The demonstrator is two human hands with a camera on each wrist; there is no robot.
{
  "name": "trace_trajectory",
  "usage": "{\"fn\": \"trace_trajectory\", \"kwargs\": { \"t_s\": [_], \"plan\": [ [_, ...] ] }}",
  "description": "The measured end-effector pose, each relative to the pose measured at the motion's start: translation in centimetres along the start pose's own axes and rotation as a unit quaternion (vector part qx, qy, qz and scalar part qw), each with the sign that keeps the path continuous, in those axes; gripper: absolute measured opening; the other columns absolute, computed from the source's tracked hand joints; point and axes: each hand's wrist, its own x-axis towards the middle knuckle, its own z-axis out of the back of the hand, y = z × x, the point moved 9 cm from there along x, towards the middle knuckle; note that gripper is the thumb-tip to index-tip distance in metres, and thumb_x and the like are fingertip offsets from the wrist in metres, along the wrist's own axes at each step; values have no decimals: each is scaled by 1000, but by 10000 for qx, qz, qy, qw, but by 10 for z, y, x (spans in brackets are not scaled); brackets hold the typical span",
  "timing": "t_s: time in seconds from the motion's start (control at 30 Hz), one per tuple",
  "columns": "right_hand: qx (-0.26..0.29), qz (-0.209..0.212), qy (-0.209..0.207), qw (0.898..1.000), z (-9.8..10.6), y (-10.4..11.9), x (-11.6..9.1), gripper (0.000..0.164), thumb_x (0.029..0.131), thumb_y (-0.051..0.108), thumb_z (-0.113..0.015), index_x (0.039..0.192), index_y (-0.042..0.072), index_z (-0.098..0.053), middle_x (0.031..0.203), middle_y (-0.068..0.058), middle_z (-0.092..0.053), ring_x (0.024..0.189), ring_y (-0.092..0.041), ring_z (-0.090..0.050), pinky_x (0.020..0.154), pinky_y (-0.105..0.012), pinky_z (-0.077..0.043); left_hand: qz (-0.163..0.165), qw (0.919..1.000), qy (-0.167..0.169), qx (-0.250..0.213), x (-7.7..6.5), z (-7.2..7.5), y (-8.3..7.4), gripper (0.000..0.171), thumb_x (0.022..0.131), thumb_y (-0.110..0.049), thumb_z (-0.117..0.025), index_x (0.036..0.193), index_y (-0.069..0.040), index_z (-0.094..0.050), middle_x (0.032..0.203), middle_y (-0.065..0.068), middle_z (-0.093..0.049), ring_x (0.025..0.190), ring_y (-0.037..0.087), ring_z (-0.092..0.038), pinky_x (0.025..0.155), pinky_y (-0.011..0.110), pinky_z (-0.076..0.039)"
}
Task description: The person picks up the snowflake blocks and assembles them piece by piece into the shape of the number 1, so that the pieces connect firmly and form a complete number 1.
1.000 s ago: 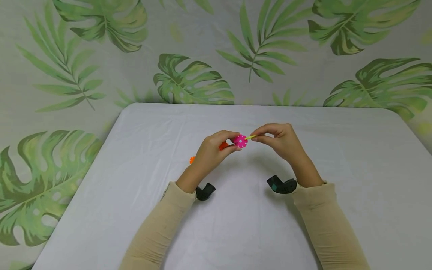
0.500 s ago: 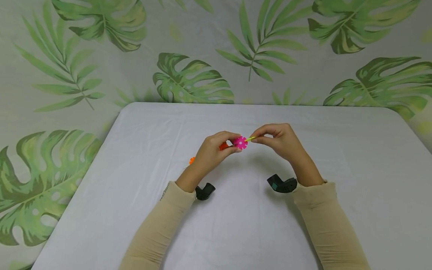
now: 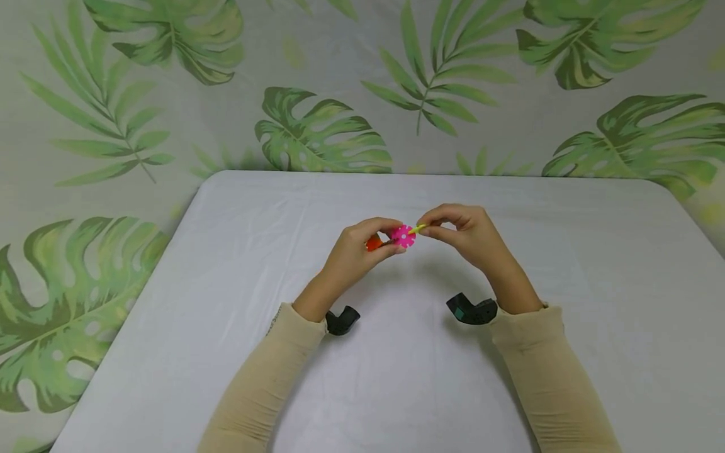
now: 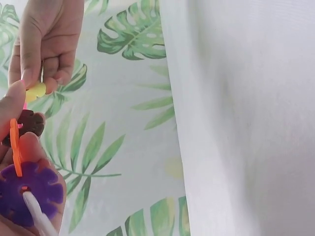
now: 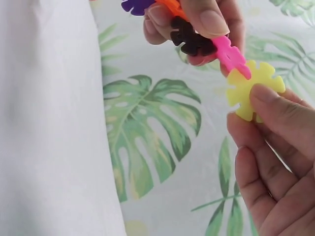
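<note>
My left hand (image 3: 352,248) grips a chain of slotted plastic snowflake discs above the table. A pink disc (image 3: 403,236) sticks out past its fingertips. Behind it come a dark brown disc (image 5: 189,38), an orange disc (image 4: 16,147) seen edge-on, a purple disc (image 4: 37,189) and a white one (image 4: 39,214). Between thumb and fingers, my right hand (image 3: 464,229) pinches a yellow disc (image 5: 256,91). The yellow disc's edge meets the pink disc's edge, the two planes crossed; how deep the slots sit in each other I cannot tell.
A white cloth covers the table (image 3: 419,377). Behind it hangs a leaf-printed backdrop (image 3: 323,132). Black wrist-camera mounts (image 3: 471,309) jut inward below both hands.
My right hand has moved slightly up and left with the yellow disc, nearer the pink one. An orange bit seen beside the left wrist has gone out of sight.
</note>
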Motion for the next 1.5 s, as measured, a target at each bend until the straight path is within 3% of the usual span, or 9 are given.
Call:
{"fn": "trace_trajectory", "kwargs": {
  "t_s": [0.17,0.33,0.47,0.73,0.87,1.03,1.23,1.5],
  "plan": [
    [168,-266,-164,9994,4,-12,0,12,78,-10,-63,90,-7,-61,87,-10,-62,79,-13,-57,74,-24,-47,258,9990,40,-376,-1,-2,3,34,75,-12,-72,106,-4,-61,91,3,-64,69,9,-56,61,21,-47],
    [904,-332,-411,9945,12,-26,-1,11,80,-5,-63,91,-5,-61,86,-6,-61,76,-18,-59,72,-25,-49,628,9932,370,-906,-2,-9,1,37,81,-14,-68,116,-7,-57,97,2,-63,71,7,-59,61,25,-50],
    [1424,-179,-506,9883,16,-25,-1,13,80,-5,-63,93,-5,-61,87,-8,-60,73,-20,-60,73,-26,-50,509,9925,594,-939,-1,-14,-5,40,84,-12,-64,122,-4,-54,99,4,-65,83,5,-59,73,24,-49],
    [1739,-75,-572,9831,20,-20,1,15,81,-7,-61,96,-6,-60,90,-11,-58,71,-21,-62,74,-27,-50,206,9894,665,-1274,-4,-15,-10,36,86,-6,-61,121,-3,-54,98,5,-65,86,8,-59,77,27,-48],
    [1733,-36,-616,9829,20,-18,1,16,81,-9,-61,97,-8,-59,89,-12,-57,69,-20,-61,73,-27,-51,159,9831,806,-1639,-4,-19,-13,37,85,-3,-61,121,0,-53,101,8,-64,90,10,-59,80,29,-48],
    [1617,-49,-669,9846,21,-17,0,16,81,-10,-59,97,-9,-58,88,-12,-58,68,-20,-60,71,-26,-51,401,9752,914,-1977,-4,-26,-16,36,83,2,-61,119,3,-53,104,11,-62,92,12,-59,81,30,-48],
    [1593,-102,-673,9849,20,-17,-1,15,81,-10,-59,96,-8,-59,87,-11,-57,69,-20,-60,71,-26,-51,666,9732,752,-2069,-3,-26,-28,34,82,7,-59,115,7,-53,103,18,-61,92,16,-60,81,32,-48],
    [1250,-164,-665,9898,22,-18,-4,15,82,-9,-59,97,-9,-58,88,-11,-57,68,-19,-60,71,-25,-51,678,9715,605,-2191,-2,-28,-30,32,81,9,-59,113,10,-53,100,22,-61,92,22,-61,78,33,-49]
  ]
}}
